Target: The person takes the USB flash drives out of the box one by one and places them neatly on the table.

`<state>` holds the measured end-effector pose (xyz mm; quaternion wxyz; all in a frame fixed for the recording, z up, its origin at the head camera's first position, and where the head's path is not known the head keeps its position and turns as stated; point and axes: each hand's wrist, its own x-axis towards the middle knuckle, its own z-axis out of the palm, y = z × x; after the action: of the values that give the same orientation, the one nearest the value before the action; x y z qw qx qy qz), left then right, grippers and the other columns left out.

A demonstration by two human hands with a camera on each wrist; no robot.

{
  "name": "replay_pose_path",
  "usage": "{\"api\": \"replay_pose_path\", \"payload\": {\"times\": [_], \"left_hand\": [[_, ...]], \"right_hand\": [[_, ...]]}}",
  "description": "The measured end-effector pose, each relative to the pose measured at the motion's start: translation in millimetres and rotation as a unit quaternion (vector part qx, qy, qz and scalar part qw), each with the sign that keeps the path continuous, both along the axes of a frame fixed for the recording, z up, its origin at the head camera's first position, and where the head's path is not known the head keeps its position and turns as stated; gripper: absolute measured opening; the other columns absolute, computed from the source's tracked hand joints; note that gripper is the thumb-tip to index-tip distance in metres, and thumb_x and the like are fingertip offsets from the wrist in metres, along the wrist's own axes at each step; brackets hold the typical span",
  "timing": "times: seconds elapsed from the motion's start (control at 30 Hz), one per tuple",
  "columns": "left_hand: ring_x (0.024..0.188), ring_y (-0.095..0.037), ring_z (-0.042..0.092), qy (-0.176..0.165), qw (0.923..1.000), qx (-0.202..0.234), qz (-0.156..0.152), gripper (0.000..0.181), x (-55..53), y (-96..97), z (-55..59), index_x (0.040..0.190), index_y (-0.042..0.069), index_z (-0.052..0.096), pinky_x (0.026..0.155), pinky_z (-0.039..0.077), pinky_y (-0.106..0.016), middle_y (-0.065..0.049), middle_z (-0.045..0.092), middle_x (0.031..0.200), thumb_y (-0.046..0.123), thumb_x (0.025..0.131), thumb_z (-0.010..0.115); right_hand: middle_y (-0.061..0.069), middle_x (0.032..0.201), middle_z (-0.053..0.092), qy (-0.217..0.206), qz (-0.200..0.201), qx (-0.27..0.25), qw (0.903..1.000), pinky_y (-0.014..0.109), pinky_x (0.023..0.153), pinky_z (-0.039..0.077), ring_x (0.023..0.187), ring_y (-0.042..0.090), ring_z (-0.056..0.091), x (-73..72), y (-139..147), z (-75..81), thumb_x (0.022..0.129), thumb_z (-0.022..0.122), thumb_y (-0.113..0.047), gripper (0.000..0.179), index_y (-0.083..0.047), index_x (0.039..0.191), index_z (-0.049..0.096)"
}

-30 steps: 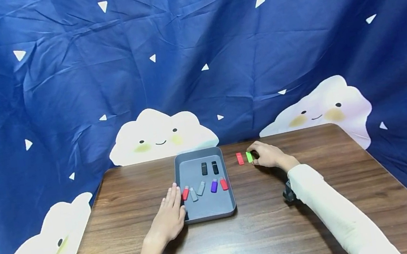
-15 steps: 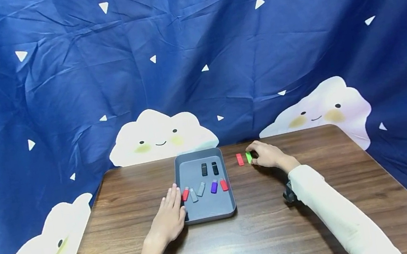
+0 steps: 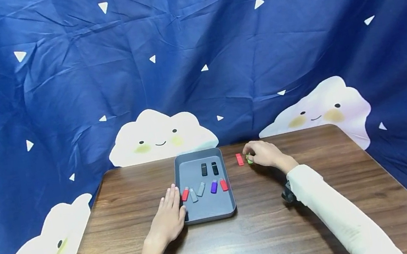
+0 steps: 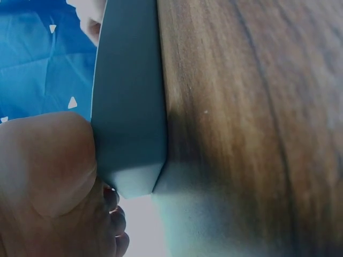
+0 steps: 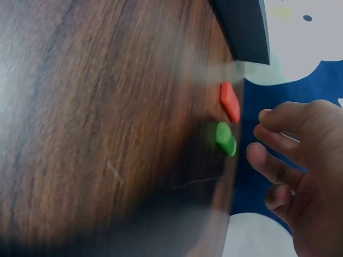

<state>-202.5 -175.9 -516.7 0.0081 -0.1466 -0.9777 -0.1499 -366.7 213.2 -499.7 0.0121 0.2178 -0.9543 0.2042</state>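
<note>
My left hand (image 3: 167, 221) lies with straight fingers along the left side of a grey tray (image 3: 210, 209). In the left wrist view, its palm side is against the tray wall (image 4: 128, 96). At the right, my right hand (image 3: 265, 154) hovers over a green USB stick (image 3: 249, 160), partly covering it. Its fingers are bent but spread in the right wrist view, with a gap between them and the green USB stick (image 5: 225, 139), which lies on the table. Just left of that stick is a red USB stick (image 3: 239, 159).
Inside the tray, two black USB sticks (image 3: 204, 169) form an upper row. Below them lie red (image 3: 185, 194), grey (image 3: 193, 195) and purple (image 3: 214, 186) ones. The wooden table (image 3: 283, 229) ends at a blue curtain (image 3: 187, 27) with clouds.
My right hand has shifted slightly left, its fingers now covering more of the green USB stick. The left hand and tray stay where they were.
</note>
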Motion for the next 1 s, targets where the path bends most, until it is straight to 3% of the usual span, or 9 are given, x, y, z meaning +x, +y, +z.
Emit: {"api": "replay_pose_path", "payload": {"times": [0.37, 0.63, 0.87, 1.0], "left_hand": [[0.162, -0.044, 0.028, 0.008, 0.9999, -0.011, -0.007, 0.061, -0.3, 1.0, 2.6, 0.162, -0.011, 0.033, 0.132, 0.026, -0.06, -0.027, 0.029, 0.172, 0.022, 0.112, 0.047], [0.16, -0.044, 0.031, 0.049, 0.9985, -0.024, -0.011, 0.062, -4.7, -0.1, -9.6, 0.161, -0.01, 0.034, 0.129, 0.031, -0.06, -0.027, 0.03, 0.172, 0.023, 0.111, 0.046], [0.159, -0.048, 0.03, 0.026, 0.9992, 0.024, -0.018, 0.062, -3.0, 2.3, -5.5, 0.16, -0.013, 0.033, 0.128, 0.03, -0.065, -0.03, 0.028, 0.172, 0.019, 0.11, 0.048], [0.16, -0.046, 0.029, 0.031, 0.9994, 0.006, -0.014, 0.062, -3.2, 1.5, -7.0, 0.162, -0.011, 0.032, 0.129, 0.031, -0.063, -0.029, 0.027, 0.173, 0.022, 0.111, 0.045]], "right_hand": [[0.005, 0.11, 0.077, 0.007, 0.033, -0.02, 0.9992, 0.049, 0.09, 0.059, 0.092, 0.022, 0.07, 4.5, -24.7, 21.8, 0.099, 0.073, -0.016, 0.018, -0.011, 0.115, 0.076], [0.002, 0.106, 0.078, 0.037, 0.06, -0.002, 0.9975, 0.047, 0.09, 0.06, 0.097, 0.022, 0.071, 4.3, -43.6, 39.3, 0.098, 0.073, -0.021, 0.014, -0.015, 0.109, 0.078], [0.0, 0.104, 0.078, 0.028, 0.064, 0.005, 0.9975, 0.048, 0.089, 0.06, 0.098, 0.022, 0.071, 7.9, -57.3, 49.1, 0.098, 0.073, -0.022, 0.014, -0.015, 0.109, 0.079], [0.0, 0.107, 0.079, 0.031, 0.071, 0.002, 0.997, 0.048, 0.091, 0.06, 0.101, 0.022, 0.072, 8.9, -64.9, 55.7, 0.098, 0.073, -0.02, 0.014, -0.014, 0.11, 0.079]]}}
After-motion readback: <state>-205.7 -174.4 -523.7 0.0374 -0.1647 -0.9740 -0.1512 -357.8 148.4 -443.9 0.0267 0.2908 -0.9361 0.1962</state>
